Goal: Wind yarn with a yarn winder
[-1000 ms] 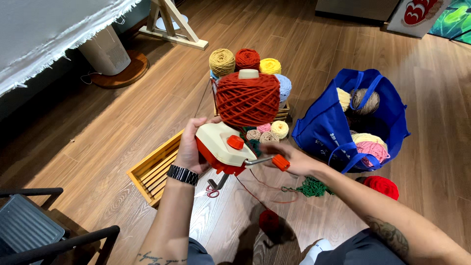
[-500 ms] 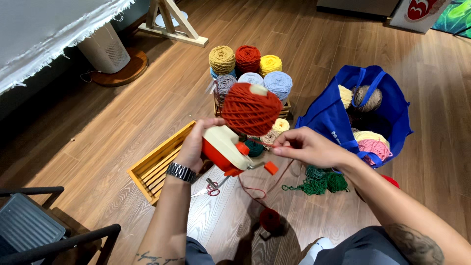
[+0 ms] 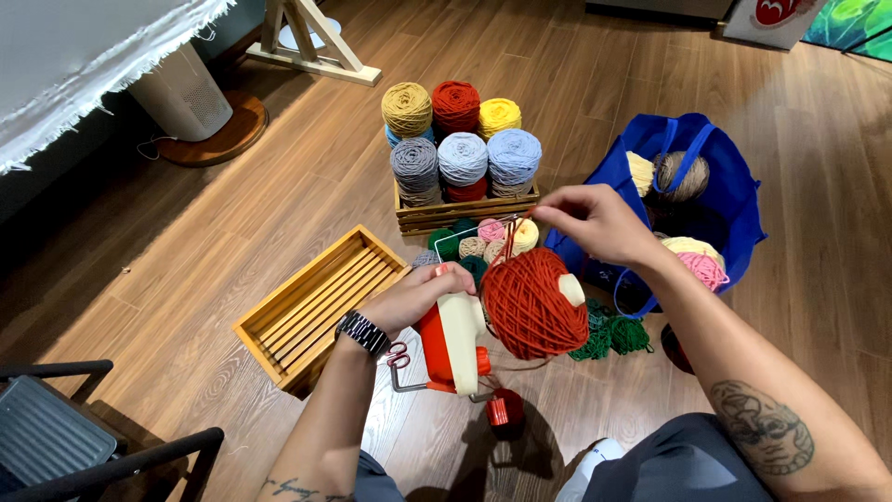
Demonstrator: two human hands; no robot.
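My left hand [image 3: 413,297] grips the top of a red and white yarn winder [image 3: 455,344], tilted over on its side. A fat ball of orange-red yarn [image 3: 532,302] sits on the winder's spindle. My right hand [image 3: 595,223] is raised above and to the right of the ball, pinching a thin strand of the orange-red yarn [image 3: 513,234] that runs down to the ball. The winder's red crank knob [image 3: 505,409] hangs below. A dark watch is on my left wrist.
A wooden crate [image 3: 465,216] stacked with yarn balls in several colours stands behind. An empty slatted wooden crate [image 3: 321,302] lies at the left. A blue bag [image 3: 734,214] with more yarn is at the right. Green yarn [image 3: 609,336] lies on the floor. A dark chair [image 3: 84,446] is at bottom left.
The winder has tipped over toward the right and come lower. My right hand left the crank area and rose to the upper right, drawing the strand up from the ball.
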